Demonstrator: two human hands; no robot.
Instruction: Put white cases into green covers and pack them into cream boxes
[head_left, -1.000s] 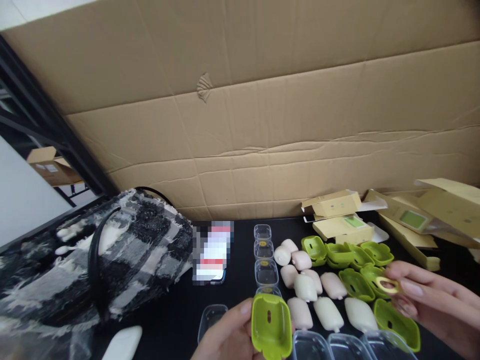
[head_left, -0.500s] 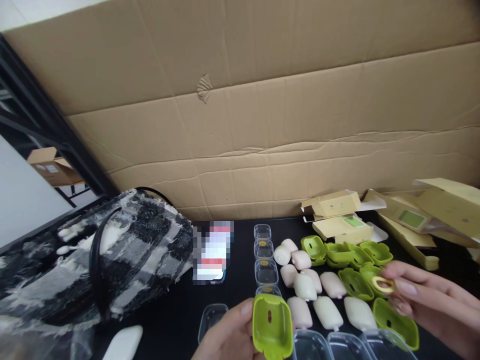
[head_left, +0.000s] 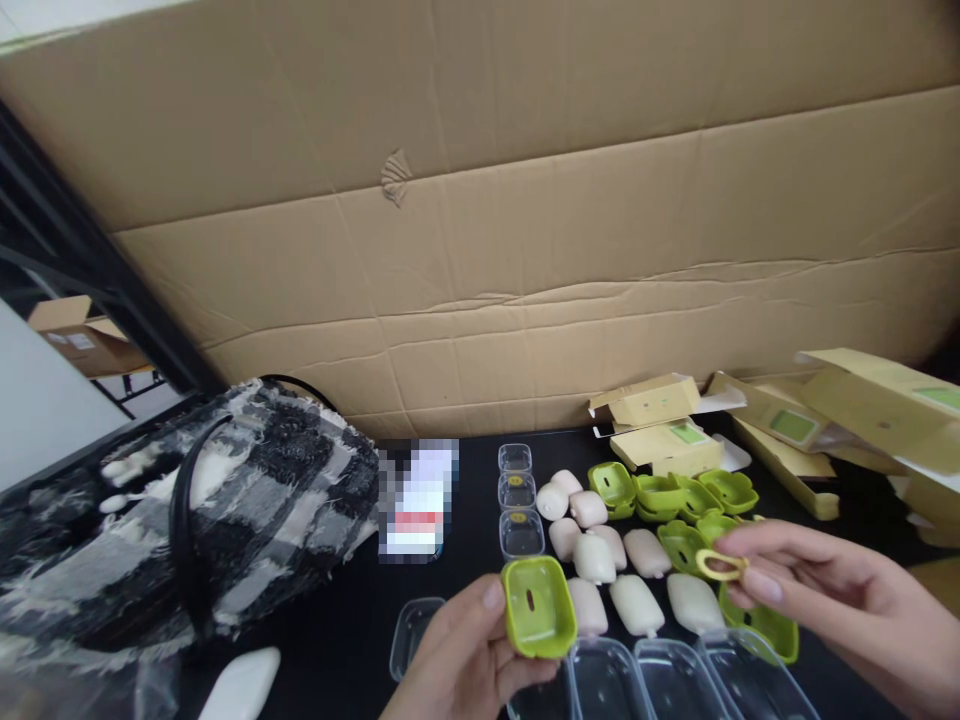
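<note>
Fingers point(head_left: 525, 672) of the left hand point(head_left: 461, 650) are closed around a green cup point(head_left: 538, 608), its hollow turned toward the camera above the black counter point(head_left: 330, 640). A yellow loop point(head_left: 720, 576) is pinched by the right hand point(head_left: 817, 590), apart from the cup. Clear trays point(head_left: 611, 680) are set side by side nearby; beyond, pale rounded pieces point(head_left: 637, 605) are scattered, then other green cups point(head_left: 613, 487), and yellow cartons point(head_left: 656, 447) are piled before a cardboard sheet point(head_left: 480, 220).

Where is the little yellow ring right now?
In the head view, the yellow ring is right of the middle, pinched in the right hand, with green cups behind it.
</note>
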